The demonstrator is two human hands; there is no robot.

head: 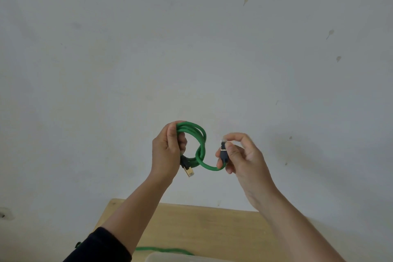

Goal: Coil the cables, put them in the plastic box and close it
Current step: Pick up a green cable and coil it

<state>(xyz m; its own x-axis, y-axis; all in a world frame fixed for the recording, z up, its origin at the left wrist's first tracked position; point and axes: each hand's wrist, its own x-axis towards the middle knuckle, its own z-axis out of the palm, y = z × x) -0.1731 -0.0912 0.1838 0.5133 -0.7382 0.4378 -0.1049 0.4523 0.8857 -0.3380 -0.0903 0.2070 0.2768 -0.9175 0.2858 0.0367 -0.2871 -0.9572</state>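
A green network cable (201, 147) is wound into a small coil, held up in front of the wall. My left hand (168, 151) grips the coil's left side, and a gold-tipped plug (188, 170) hangs below that hand. My right hand (240, 155) pinches the cable's other dark plug (223, 151) between thumb and fingers, with the free end wrapped once around the coil. A second green cable (163, 250) lies on the table at the bottom. The plastic box (170, 257) shows only as a pale translucent edge at the bottom of the frame.
A light wooden table (212, 225) fills the lower middle, its far edge against a plain grey-white wall (191, 49). A dark sleeve covers my left upper forearm.
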